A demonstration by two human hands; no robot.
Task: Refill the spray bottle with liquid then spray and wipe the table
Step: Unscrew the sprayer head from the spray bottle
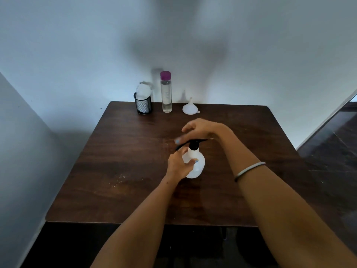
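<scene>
Dark brown wood of the surface [119,151], bare in the middle, probably kept so for spraying and wiping later. Near its centre, white spray bottle [195,165], upright, steadied low by left hand [178,165] with fingers curled round the round body, likely so that it does not turn. Right hand [201,130] over the black spray head [193,144], fingers bent on it, seemingly to unscrew for the refill; grip blurred, so not sure. At the far edge by the wall, within reach: clear bottle [166,93] of liquid with purple cap, still closed; black mesh cup [143,105] holding white cloth; small white funnel [190,108], upside down.
</scene>
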